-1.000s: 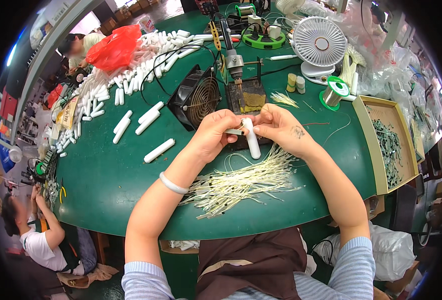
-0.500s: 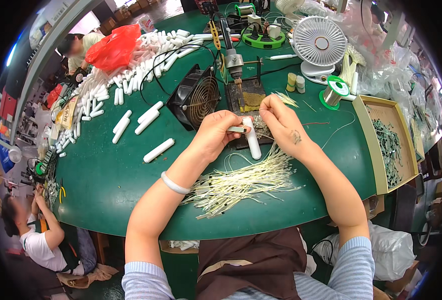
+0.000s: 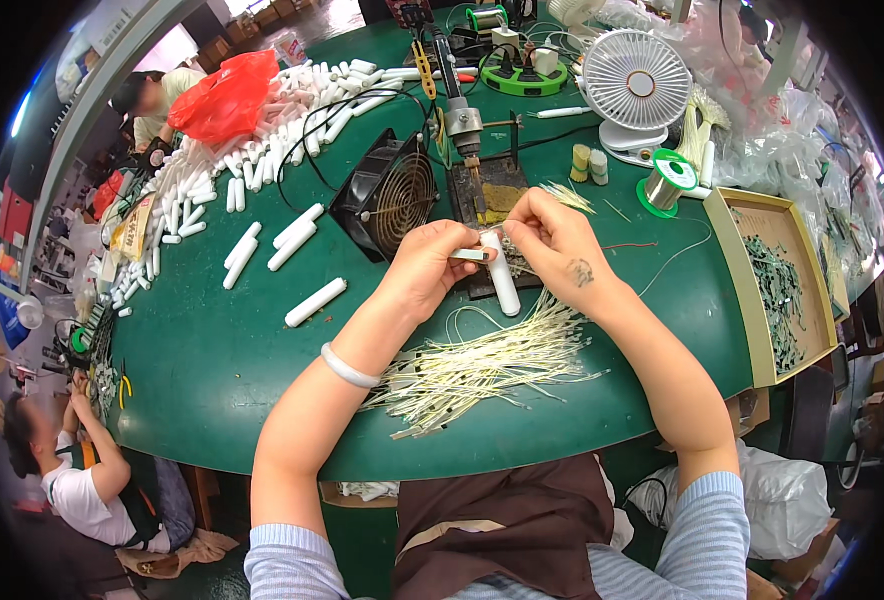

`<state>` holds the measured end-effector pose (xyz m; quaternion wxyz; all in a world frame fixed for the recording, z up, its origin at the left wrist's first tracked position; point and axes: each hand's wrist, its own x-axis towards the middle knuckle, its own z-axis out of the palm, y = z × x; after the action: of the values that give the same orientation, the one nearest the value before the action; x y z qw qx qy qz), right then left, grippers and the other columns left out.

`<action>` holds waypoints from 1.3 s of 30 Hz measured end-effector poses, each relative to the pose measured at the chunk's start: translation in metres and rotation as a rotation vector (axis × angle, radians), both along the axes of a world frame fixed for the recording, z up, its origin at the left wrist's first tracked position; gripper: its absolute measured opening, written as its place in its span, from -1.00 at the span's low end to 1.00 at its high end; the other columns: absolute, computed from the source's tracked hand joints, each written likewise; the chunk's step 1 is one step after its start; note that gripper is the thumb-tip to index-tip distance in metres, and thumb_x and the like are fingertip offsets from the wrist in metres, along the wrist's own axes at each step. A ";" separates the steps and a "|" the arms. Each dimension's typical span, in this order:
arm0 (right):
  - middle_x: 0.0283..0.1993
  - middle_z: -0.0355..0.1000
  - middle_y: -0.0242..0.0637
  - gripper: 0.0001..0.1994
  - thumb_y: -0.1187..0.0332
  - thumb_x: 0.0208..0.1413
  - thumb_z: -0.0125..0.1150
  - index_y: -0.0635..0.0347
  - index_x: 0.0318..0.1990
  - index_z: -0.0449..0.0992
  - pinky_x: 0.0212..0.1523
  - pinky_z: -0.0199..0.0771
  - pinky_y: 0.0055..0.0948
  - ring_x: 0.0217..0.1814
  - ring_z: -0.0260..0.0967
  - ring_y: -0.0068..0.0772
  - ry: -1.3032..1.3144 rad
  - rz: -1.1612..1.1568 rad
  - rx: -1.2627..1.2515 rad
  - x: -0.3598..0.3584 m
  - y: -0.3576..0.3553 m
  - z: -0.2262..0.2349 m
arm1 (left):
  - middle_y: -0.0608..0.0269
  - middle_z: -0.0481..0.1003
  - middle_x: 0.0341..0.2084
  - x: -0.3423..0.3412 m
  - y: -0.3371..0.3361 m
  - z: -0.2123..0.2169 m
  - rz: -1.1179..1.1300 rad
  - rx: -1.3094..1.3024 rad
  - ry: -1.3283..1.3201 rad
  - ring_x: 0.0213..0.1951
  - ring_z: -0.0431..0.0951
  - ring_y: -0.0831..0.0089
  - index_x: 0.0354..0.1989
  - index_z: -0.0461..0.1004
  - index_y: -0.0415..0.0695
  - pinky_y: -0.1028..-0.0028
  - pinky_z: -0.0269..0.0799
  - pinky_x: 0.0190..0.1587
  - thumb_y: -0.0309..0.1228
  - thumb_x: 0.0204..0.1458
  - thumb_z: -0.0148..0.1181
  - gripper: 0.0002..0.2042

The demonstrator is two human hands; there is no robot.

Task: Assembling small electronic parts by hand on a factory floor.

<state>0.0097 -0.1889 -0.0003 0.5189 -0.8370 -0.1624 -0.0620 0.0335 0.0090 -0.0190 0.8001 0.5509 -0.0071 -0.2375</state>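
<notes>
My left hand is closed in a pinch on a small flat silvery piece, its exact kind unclear. Just beside that piece stands a white cylindrical tube, its upper end between my two hands. My right hand is closed too, thumb and fingertips pressed together at the tube's upper end. What those fingertips hold is too small to make out. Below the hands lies a loose bundle of thin pale-yellow wires. A soldering iron on a stand points down beyond my fingers, over a yellowish sponge.
A black fan stands left of the iron. Several loose white tubes and a large heap of them lie left. Right are a white fan, a solder spool and a box of small green parts. Co-workers sit left.
My right hand has moved slightly left and down, bringing its fingertips to the tube's upper end. My left hand stays nearly in place, still pinching the silvery piece.
</notes>
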 end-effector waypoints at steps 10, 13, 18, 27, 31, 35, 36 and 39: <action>-0.43 0.35 -0.44 -0.88 0.43 0.20 0.17 0.31 -0.30 0.41 -0.44 0.24 -0.62 -0.44 0.17 -0.73 -0.028 -0.005 0.011 0.003 0.001 -0.006 | 0.13 0.62 -0.39 0.001 -0.002 0.001 0.020 0.003 -0.003 -0.36 0.60 0.53 -0.32 0.45 -0.20 0.62 0.44 -0.34 -0.49 0.09 0.10 -0.94; -0.43 0.36 -0.44 -0.88 0.43 0.20 0.17 0.31 -0.30 0.41 -0.43 0.25 -0.62 -0.44 0.17 -0.73 -0.021 -0.017 0.017 0.002 0.003 -0.003 | 0.14 0.62 -0.39 0.001 -0.002 0.002 0.024 0.007 -0.011 -0.36 0.59 0.54 -0.34 0.45 -0.19 0.62 0.44 -0.34 -0.48 0.09 0.10 -0.95; -0.43 0.36 -0.45 -0.88 0.43 0.20 0.16 0.31 -0.30 0.41 -0.43 0.25 -0.62 -0.44 0.17 -0.74 -0.028 -0.020 0.025 0.002 0.004 -0.003 | 0.18 0.61 -0.41 -0.001 -0.005 0.005 0.046 0.028 -0.007 -0.38 0.57 0.57 -0.35 0.46 -0.18 0.62 0.44 -0.33 -0.47 0.10 0.10 -0.94; -0.43 0.35 -0.47 -0.89 0.44 0.21 0.16 0.31 -0.29 0.41 -0.44 0.23 -0.63 -0.45 0.15 -0.76 -0.023 -0.023 0.047 0.002 0.005 -0.005 | 0.21 0.62 -0.39 -0.003 -0.005 0.006 0.077 0.030 -0.007 -0.36 0.57 0.58 -0.33 0.49 -0.16 0.61 0.42 -0.30 -0.44 0.10 0.10 -0.92; -0.43 0.35 -0.47 -0.88 0.44 0.21 0.16 0.31 -0.29 0.41 -0.42 0.24 -0.63 -0.44 0.15 -0.75 -0.010 -0.018 0.063 0.002 0.006 -0.003 | 0.21 0.62 -0.39 -0.003 -0.004 0.005 0.075 0.034 0.001 -0.34 0.57 0.58 -0.31 0.49 -0.17 0.60 0.42 -0.29 -0.43 0.10 0.10 -0.91; -0.41 0.34 -0.47 -0.87 0.42 0.22 0.16 0.31 -0.30 0.41 -0.38 0.25 -0.63 -0.41 0.17 -0.74 -0.009 -0.024 0.121 0.001 0.003 -0.002 | 0.18 0.61 -0.39 -0.005 -0.004 0.008 0.073 0.021 0.034 -0.35 0.56 0.57 -0.29 0.49 -0.21 0.61 0.41 -0.30 -0.45 0.10 0.09 -0.89; -0.40 0.34 -0.46 -0.86 0.41 0.22 0.16 0.31 -0.30 0.41 -0.36 0.26 -0.62 -0.39 0.18 -0.72 -0.009 -0.031 0.133 0.002 0.001 -0.004 | 0.18 0.61 -0.39 -0.006 -0.004 0.008 0.072 0.021 0.034 -0.35 0.56 0.57 -0.29 0.49 -0.21 0.61 0.41 -0.30 -0.45 0.10 0.09 -0.89; -0.39 0.34 -0.46 -0.85 0.39 0.23 0.17 0.31 -0.29 0.41 -0.32 0.27 -0.61 -0.36 0.19 -0.71 -0.010 -0.046 0.151 0.003 -0.004 -0.007 | 0.17 0.60 -0.39 -0.007 -0.004 0.006 0.062 -0.008 0.059 -0.36 0.55 0.57 -0.28 0.49 -0.24 0.61 0.41 -0.31 -0.47 0.10 0.08 -0.88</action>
<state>0.0128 -0.1930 -0.0068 0.5784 -0.7985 -0.1403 -0.0902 0.0264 0.0051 -0.0128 0.8092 0.5402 0.0328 -0.2287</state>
